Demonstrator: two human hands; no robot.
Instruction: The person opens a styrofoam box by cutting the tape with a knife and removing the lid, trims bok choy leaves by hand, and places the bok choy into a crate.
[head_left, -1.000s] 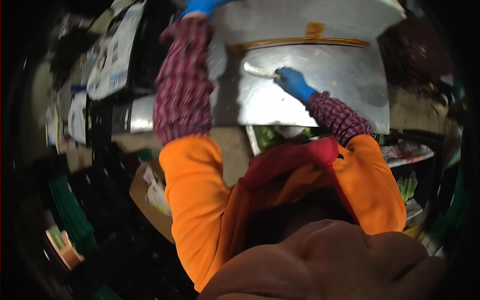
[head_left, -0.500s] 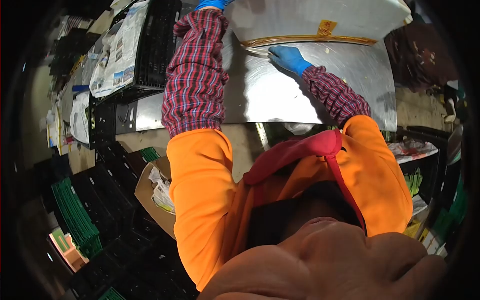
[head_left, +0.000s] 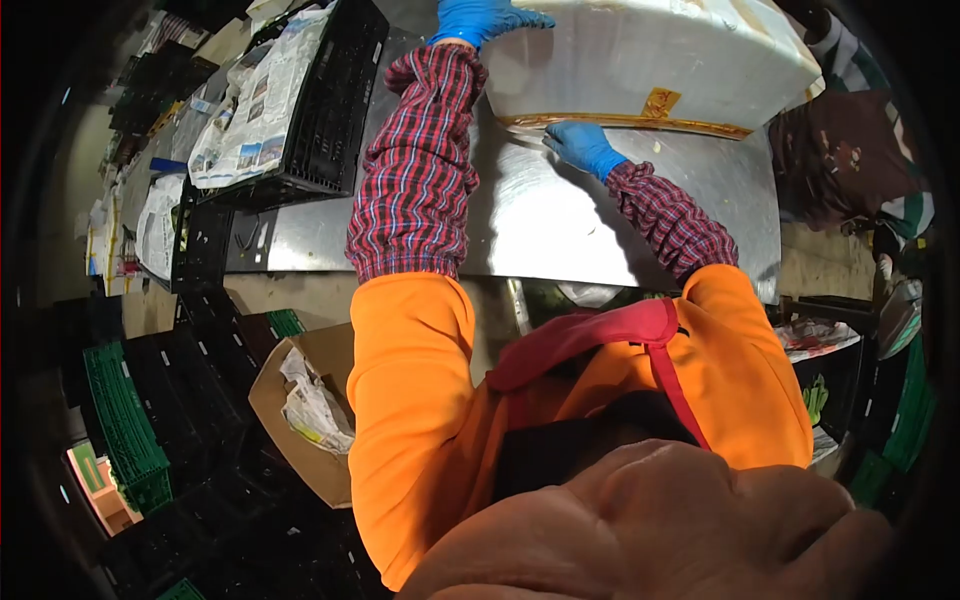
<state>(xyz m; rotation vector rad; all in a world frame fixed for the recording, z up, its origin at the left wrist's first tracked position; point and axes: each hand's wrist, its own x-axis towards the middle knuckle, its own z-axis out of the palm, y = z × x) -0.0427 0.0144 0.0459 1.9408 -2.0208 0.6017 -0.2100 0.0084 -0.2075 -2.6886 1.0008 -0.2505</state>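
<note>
— On the table (head_left: 560, 215), a white box (head_left: 640, 65) is touched by the left hand (head_left: 475, 20); whether it's clamped can't be told. Risky?

— Yeah, if that slips, the right hand (head_left: 586, 149) could get nicked; a knife (head_left: 528, 138) seems held there.

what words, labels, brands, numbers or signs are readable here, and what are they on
No text is legible.
Newspaper on the black crate: print too small to read.
Brown cloth at right: pale marks, too small to make out.
White box and its amber tape: no readable lettering.
</note>
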